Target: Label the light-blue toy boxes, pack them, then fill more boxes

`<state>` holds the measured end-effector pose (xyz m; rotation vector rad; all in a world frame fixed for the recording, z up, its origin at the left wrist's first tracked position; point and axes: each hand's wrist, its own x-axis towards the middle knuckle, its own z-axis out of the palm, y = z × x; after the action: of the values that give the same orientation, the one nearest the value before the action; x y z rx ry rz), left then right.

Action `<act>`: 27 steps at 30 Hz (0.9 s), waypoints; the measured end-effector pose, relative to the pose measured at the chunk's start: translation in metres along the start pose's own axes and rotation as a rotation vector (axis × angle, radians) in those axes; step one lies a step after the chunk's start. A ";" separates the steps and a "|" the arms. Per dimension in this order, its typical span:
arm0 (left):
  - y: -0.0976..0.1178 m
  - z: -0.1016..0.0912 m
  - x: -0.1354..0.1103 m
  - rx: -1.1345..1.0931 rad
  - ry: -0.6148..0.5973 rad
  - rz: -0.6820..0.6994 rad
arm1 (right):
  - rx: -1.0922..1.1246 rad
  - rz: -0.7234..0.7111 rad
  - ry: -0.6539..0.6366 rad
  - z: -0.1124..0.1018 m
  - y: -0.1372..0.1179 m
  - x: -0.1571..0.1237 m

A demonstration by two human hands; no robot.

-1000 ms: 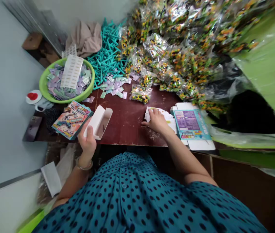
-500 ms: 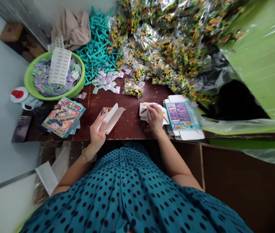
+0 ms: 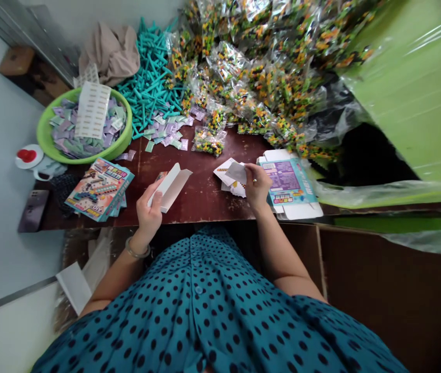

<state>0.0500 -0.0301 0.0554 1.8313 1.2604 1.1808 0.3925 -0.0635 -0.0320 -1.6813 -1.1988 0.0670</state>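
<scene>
The pale paper (image 3: 236,172), over the leaflets (image 3: 221,169) right of centre on the table (image 3: 204,199), is pinched in the right hand (image 3: 258,185); an edge hold should keep it flat. Leftward, the left hand (image 3: 149,212) clasps the open box (image 3: 174,190), best held lightly to spare its walls.

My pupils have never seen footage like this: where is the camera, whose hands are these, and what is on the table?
There is no machine: a head-worn camera looks forward and down at the wearer's own two hands. The left hand holds an open, white-lined cardboard box; the right hand holds a small, pale paper sheet by loose white printed papers. On the dark red tabletop lie flat turquoise-and-purple cardboard packaging, colourful printed boxes, turquoise sticks, clear plastic bags of multicoloured pieces, and a round green plastic basin holding small pastel packets.
</scene>
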 end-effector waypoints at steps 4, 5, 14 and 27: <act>0.002 -0.003 0.004 -0.003 0.016 -0.013 | 0.171 0.160 0.042 0.001 -0.012 0.014; 0.003 -0.004 0.005 0.001 0.022 -0.018 | 0.220 0.163 0.032 0.003 -0.019 0.016; 0.003 -0.012 0.012 -0.011 0.083 -0.038 | 0.407 -0.237 -0.198 0.026 -0.136 0.032; -0.014 -0.032 0.023 -0.043 0.222 -0.089 | 0.091 -0.619 -0.690 0.093 -0.164 0.028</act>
<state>0.0192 -0.0033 0.0638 1.6301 1.4110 1.3803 0.2460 0.0173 0.0586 -1.1609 -2.1516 0.3297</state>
